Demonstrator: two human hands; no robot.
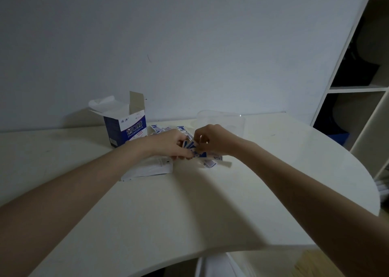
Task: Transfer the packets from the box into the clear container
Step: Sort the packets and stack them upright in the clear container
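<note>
A blue and white box (131, 130) stands open at the back left of the white table (168, 203), its flaps up. Several small white and blue packets (210, 161) lie scattered on the table between the box and the clear container (231, 122), which sits at the back right. My left hand (170, 143) and my right hand (214, 140) meet over the pile, and both pinch a fanned bunch of packets (192, 148) between curled fingers. More packets (156, 128) show behind my hands.
A white plastic bag (147, 168) lies under my left wrist. Crumpled white paper (105, 105) sits behind the box. A white shelf unit (362, 87) stands to the right of the table's curved edge. The wall runs close behind the table.
</note>
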